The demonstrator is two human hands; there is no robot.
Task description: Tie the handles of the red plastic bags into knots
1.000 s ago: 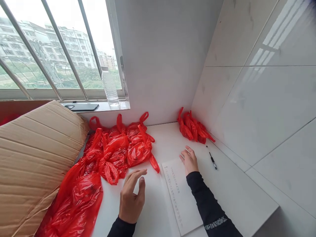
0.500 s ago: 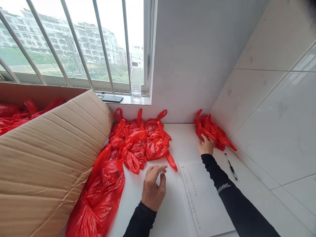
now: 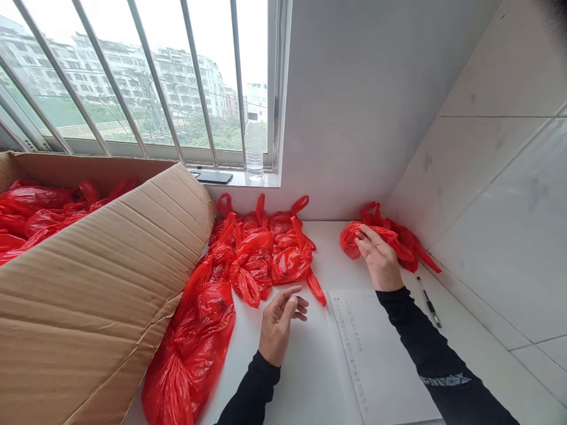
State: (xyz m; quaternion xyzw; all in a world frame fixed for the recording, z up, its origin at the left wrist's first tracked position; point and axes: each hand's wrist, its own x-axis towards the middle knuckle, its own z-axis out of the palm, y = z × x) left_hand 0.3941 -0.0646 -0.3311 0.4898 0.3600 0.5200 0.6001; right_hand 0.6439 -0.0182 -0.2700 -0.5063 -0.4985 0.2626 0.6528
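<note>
My right hand (image 3: 378,257) grips a knotted red plastic bag (image 3: 349,241) at the back right of the white table; its fingertips lie over the bag and partly hide it. More crumpled red plastic (image 3: 405,236) lies just behind and right of that hand, against the tiled wall. My left hand (image 3: 281,321) hovers over the table with curved fingers apart and nothing in them. Just beyond it sits a group of tied red plastic bags (image 3: 292,264), their handle loops sticking up. What the bags contain cannot be made out.
On the left, a large cardboard box (image 3: 110,283) holds more red bags. A long red bag (image 3: 190,354) lies beside it. A sheet with handwritten columns (image 3: 390,360) and a black pen (image 3: 429,301) lie on the right. A phone (image 3: 212,176) and clear bottle (image 3: 254,153) occupy the sill.
My right hand has pulled a red bag a little left, away from the other red plastic by the wall. The fingers of my left hand have spread. The view has shifted slightly left.
</note>
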